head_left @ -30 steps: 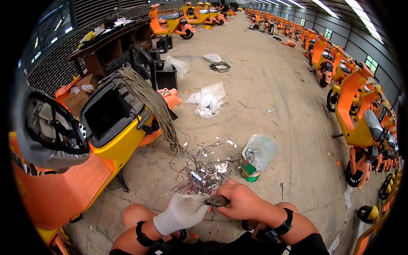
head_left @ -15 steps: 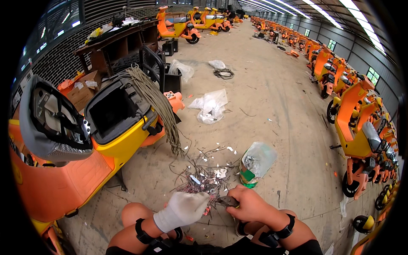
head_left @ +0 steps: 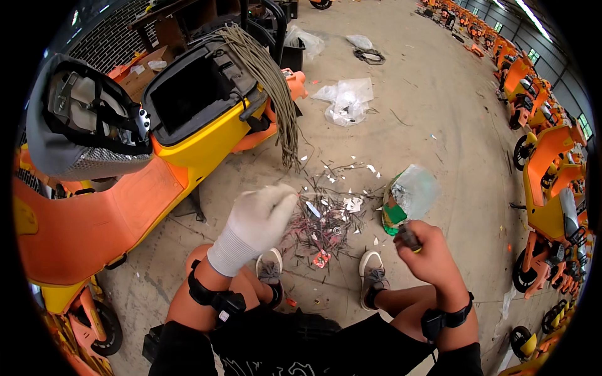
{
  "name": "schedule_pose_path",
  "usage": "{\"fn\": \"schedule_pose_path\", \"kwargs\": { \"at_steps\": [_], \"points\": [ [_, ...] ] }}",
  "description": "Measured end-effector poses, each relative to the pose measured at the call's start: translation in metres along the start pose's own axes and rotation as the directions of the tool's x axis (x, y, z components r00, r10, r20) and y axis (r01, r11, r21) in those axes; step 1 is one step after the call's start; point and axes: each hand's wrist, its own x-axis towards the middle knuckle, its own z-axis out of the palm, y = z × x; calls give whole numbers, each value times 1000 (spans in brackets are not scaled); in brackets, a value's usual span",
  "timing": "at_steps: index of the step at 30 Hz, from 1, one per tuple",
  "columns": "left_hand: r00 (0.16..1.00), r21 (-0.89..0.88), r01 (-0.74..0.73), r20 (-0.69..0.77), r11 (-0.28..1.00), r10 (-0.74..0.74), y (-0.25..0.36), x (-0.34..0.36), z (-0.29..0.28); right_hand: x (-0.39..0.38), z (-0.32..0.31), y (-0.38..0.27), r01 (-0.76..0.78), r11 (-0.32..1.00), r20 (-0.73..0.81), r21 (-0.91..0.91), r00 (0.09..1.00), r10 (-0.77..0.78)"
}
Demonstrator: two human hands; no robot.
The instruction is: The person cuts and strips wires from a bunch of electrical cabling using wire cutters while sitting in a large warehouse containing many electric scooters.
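Observation:
My left hand (head_left: 254, 229), in a pale knitted glove, is raised left of a scattered pile of wire pieces and white scraps (head_left: 329, 219); its fingertips pinch together, and what they hold, if anything, is too small to make out. My bare right hand (head_left: 426, 254) grips dark pliers (head_left: 409, 238) with a yellow handle, at the right of the pile, just in front of a translucent bag (head_left: 417, 191) with a green, torn lower part. The hands are apart, above the floor between my legs and sneakers.
A yellow-orange scooter (head_left: 113, 232) stands close at my left, with its grey seat (head_left: 91, 125) lifted and a coil of rope (head_left: 282, 119) draped over it. Plastic sheeting (head_left: 348, 103) lies ahead. Rows of scooters (head_left: 545, 188) line the right side; black bins (head_left: 291, 56) stand beyond the scooter.
The view has tipped down. My hands, earlier close together at the pliers, have separated: the left rose forward and leftward, the right moved rightward with the pliers.

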Motion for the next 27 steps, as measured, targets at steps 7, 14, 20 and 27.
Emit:
{"fn": "schedule_pose_path", "kwargs": {
  "at_steps": [7, 14, 20, 27],
  "points": [
    [955, -411, 267, -9, 871, -297, -8, 3, 18, -2, 13, -15, -135, 988, -108, 69, 984, 142],
    [949, -590, 273, 38, 760, -312, 9, 8, 43, 14, 31, -28, 160, 984, -140, -85, 975, -170],
    [892, -852, 408, 297, 327, -340, 10, 8, 53, 24, 33, -27, -133, 974, -5, 181, 991, 136],
    [912, -880, 389, 326, 273, -250, 9, 1, 62, 20, 50, -38, -517, 622, 358, 589, 856, 373]
  ]
}}
